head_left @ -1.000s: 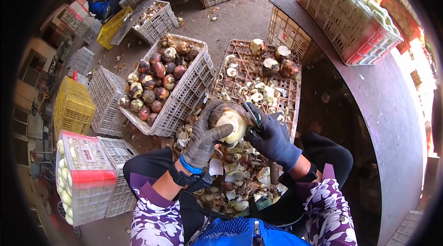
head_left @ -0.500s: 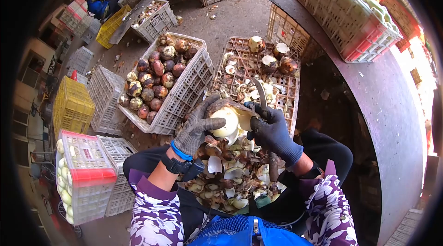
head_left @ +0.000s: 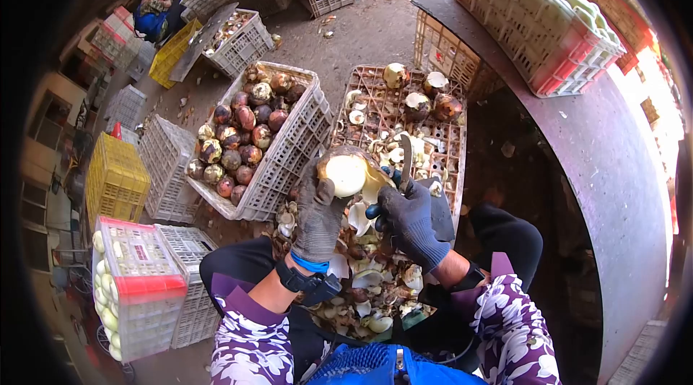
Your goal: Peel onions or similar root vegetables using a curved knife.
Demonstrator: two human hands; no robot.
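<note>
A round brown-skinned fruit (head_left: 345, 174) is partly peeled, with a smooth, pale cream inside showing. My left hand (head_left: 317, 212), in a dark grey glove, is closed around its left and lower side. A loose flap of peel (head_left: 375, 179) hangs from the fruit's right side. In its blue-grey glove, my right hand (head_left: 410, 219) is closed on a knife (head_left: 407, 157) with a curved blade pointing up. The blade stands just right of the flap, seemingly apart from the fruit. Below both hands lies a heap of peel scraps (head_left: 368, 277).
A white crate (head_left: 289, 157) of unpeeled brown fruits stands at left. An upturned lattice crate (head_left: 451, 146) bears several partly cut fruits and scraps. Crates of pale peeled fruits stand at lower left (head_left: 148, 291) and upper right (head_left: 534, 35), the latter on a curved dark table (head_left: 577, 146).
The fruit has turned and shifted slightly left and up, showing more of its pale side. My left hand now cups it from below. My right hand and knife have moved slightly left and down.
</note>
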